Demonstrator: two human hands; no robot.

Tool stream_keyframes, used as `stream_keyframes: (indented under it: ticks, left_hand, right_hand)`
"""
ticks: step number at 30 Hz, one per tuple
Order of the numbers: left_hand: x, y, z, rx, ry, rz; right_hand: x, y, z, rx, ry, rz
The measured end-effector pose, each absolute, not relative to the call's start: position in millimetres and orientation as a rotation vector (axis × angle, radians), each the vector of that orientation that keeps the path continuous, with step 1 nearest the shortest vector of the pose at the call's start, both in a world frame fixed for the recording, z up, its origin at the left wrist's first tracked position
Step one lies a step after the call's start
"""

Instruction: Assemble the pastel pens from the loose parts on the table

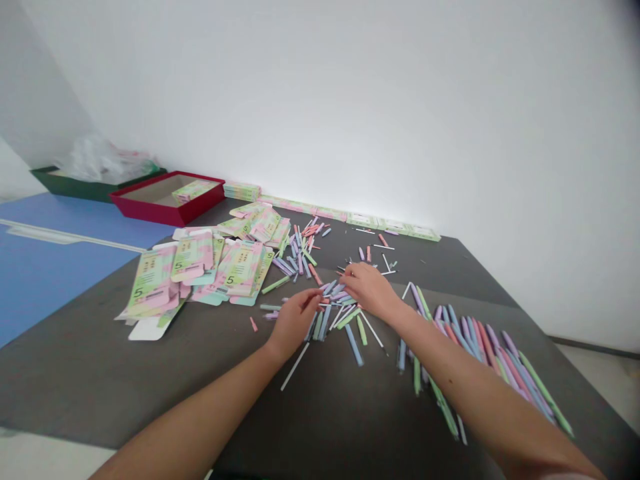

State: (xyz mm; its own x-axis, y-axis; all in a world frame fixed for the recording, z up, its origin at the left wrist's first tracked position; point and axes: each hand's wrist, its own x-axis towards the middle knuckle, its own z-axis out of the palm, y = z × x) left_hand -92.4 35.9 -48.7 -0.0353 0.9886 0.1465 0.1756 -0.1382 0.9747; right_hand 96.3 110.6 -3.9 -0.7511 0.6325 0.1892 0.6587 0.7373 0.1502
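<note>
A loose pile of pastel pen parts [345, 308] lies in the middle of the dark table, with barrels and thin white refills mixed together. My left hand [295, 320] is at the pile's left edge, thumb and fingertips drawn together over a few pieces. Over the far right side of the pile, my right hand [371, 288] has its fingers curled down and close together. What either hand pinches is too small or too hidden to make out. Below my left hand a white refill [296, 365] lies by itself, and a blue barrel [354, 345] is nearer me.
Assembled-looking pens [487, 343] lie in a row at right, partly behind my right forearm. Flat printed cartons [243, 270] are heaped at left; more small parts [303, 250] lie beyond. A red box lid [150, 212], green tray [75, 187] and filled cartons [363, 220] stand along the wall.
</note>
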Motion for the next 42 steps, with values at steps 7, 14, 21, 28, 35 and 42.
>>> stream_keyframes:
  ticks: [7, 14, 21, 28, 35, 42]
  left_hand:
    - [-80.4, 28.2, -43.4, 0.95, 0.874, 1.001]
    - [-83.0, 28.0, -40.7, 0.914, 0.827, 1.048]
    - [-81.9, 26.4, -40.4, 0.834, 0.837, 1.091]
    - [-84.1, 28.9, -44.2, 0.817, 0.86, 1.146]
    - [-85.9, 27.2, -40.3, 0.785, 0.765, 1.177]
    - [-82.0, 22.3, -36.4, 0.848, 0.758, 1.186]
  right_hand:
    - [81.9, 73.6, 16.0, -0.63, -2.868, -0.549]
    - [91.6, 49.6, 7.1, -1.222, -2.596, -0.303]
    - [90.6, 3.8, -32.9, -1.978, -2.584, 0.071]
    - [90.0, -1.5, -41.9, -2.063, -2.428, 0.197]
    - [109.4, -22.4, -12.9, -1.297, -2.207, 0.394]
    - [115.0, -45.1, 17.8, -1.027, -2.239, -0.05]
